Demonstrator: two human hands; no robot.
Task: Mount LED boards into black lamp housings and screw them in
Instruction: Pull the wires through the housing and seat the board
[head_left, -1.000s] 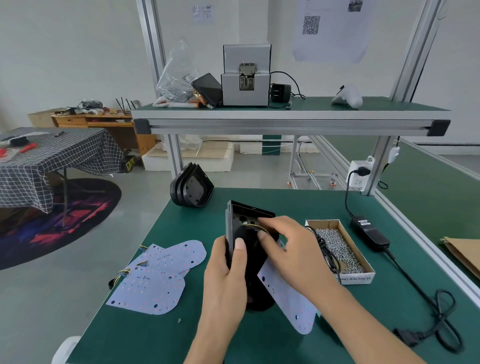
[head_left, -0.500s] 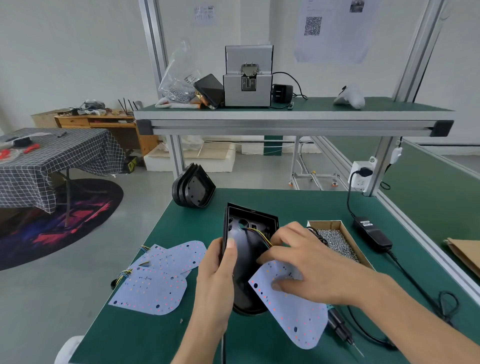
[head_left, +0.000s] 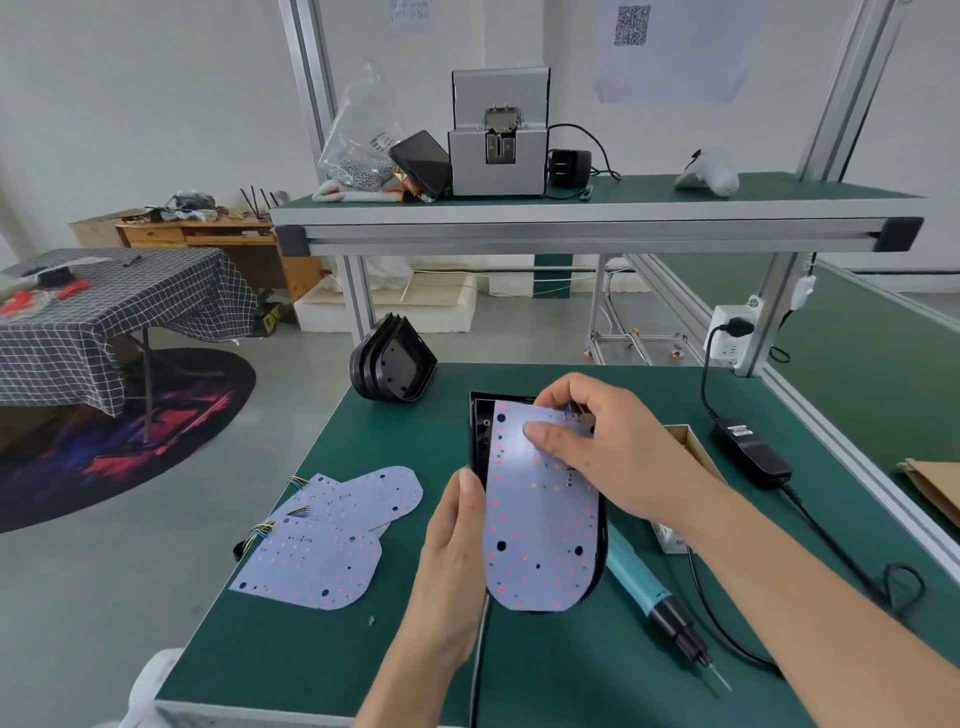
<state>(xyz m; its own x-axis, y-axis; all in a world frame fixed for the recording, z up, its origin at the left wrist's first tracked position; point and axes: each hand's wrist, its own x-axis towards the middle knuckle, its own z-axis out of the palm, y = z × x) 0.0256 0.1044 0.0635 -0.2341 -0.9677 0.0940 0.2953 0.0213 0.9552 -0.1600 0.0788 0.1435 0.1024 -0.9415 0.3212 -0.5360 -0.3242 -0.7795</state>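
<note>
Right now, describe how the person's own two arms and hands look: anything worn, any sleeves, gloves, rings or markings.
Both are bare. The left hand and right hand wear no gloves, and no rings show on the visible fingers. Both forearms are uncovered to the frame's lower edge: no sleeves, watch or wristband in view. Fingernails are short and unpainted. No markings or tattoos are visible.

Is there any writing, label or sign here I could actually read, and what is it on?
No text is readable.
Wall poster: a QR code, no legible words.
Small wall sheet: print too blurred.
Bag label: too small.
Power adapter label: too small.
Cardboard box: its side print is mostly hidden.
</note>
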